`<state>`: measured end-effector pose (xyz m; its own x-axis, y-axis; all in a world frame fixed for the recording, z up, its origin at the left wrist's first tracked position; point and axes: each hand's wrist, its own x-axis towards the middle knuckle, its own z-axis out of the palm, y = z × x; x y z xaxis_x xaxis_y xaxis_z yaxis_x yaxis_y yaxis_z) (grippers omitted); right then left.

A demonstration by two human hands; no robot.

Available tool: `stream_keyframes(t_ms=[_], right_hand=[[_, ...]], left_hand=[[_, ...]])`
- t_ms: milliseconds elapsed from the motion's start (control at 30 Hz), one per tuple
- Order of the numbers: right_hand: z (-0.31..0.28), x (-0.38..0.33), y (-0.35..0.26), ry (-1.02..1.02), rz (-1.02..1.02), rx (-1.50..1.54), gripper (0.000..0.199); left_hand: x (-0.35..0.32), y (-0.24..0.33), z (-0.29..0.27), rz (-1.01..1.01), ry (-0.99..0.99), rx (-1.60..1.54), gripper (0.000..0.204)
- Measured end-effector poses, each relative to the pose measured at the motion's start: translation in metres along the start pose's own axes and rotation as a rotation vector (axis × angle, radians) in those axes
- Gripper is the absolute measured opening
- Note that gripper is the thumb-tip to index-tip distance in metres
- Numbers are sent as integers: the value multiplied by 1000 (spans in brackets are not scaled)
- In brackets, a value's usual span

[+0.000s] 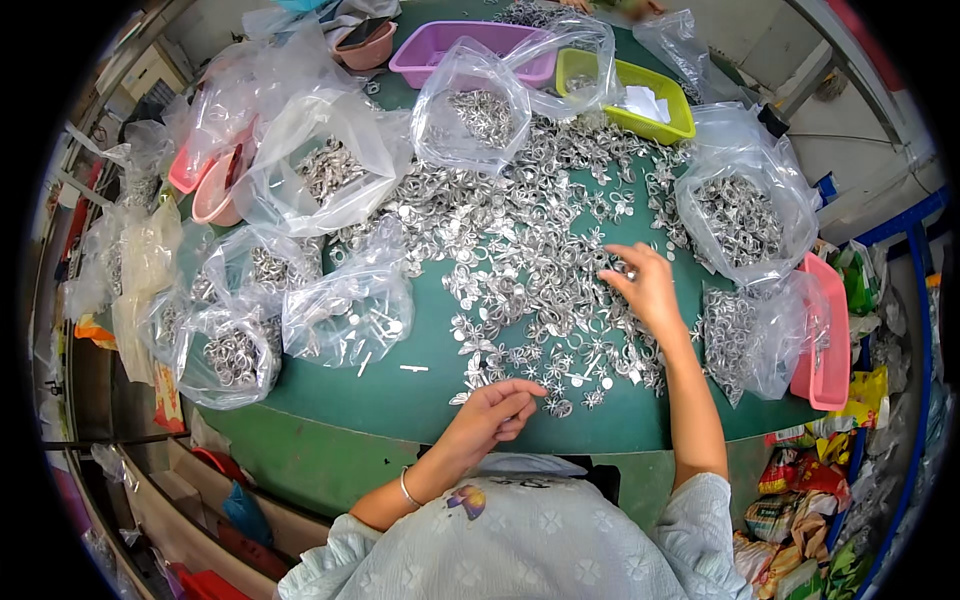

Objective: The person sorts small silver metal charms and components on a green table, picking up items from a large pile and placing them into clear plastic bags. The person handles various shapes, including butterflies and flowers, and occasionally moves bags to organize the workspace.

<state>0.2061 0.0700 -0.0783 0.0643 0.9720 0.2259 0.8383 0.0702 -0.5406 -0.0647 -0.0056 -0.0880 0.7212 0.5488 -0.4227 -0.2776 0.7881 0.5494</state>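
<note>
Silver-coloured metal rings and small cast pieces (520, 240) lie in a wide loose pile on the green table (400, 400). My right hand (645, 288) reaches over the right side of this pile, thumb and index finger apart, with nothing visible between them. Near the front edge, my left hand (492, 412) rests by the pile's lower left corner. Its index finger stretches toward the pieces while the other fingers curl inward, hiding whatever they may hold. Left of it lie two small white sticks, one of them a flat strip (414, 368).
Clear plastic bags of metal pieces flank the pile, including a large bag (330, 180) at left and another bag (740, 215) at right. A purple basin (425, 60) and a lime-green basket (655, 128) stand at the back. A pink basket (828, 340) is at the right edge.
</note>
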Motion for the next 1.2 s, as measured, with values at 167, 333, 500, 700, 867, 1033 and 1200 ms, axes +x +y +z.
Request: stream_keyframes(t_ms=[167,333,500,700,867,1033,1200], right_hand=[[9,10,1,143,-7,64,18],[-3,2,15,187,17,266,17],[17,9,-2,16,50,-106,21],[-6,6,10,0,265,410,11],[-20,-3,13,-213,512,897,8],[-19,-20,-18,-119,500,985,18],[-6,-43,-45,131,40,316,29]], left_hand=[[-3,0,1,10,25,-5,18],[-3,-1,-2,15,34,-5,18],[0,-4,3,6,-10,1,18],[-10,1,-7,49,60,1,17],[-8,-3,-10,70,43,-20,18],[-7,0,-1,72,51,20,17],[-2,12,11,188,75,261,20]])
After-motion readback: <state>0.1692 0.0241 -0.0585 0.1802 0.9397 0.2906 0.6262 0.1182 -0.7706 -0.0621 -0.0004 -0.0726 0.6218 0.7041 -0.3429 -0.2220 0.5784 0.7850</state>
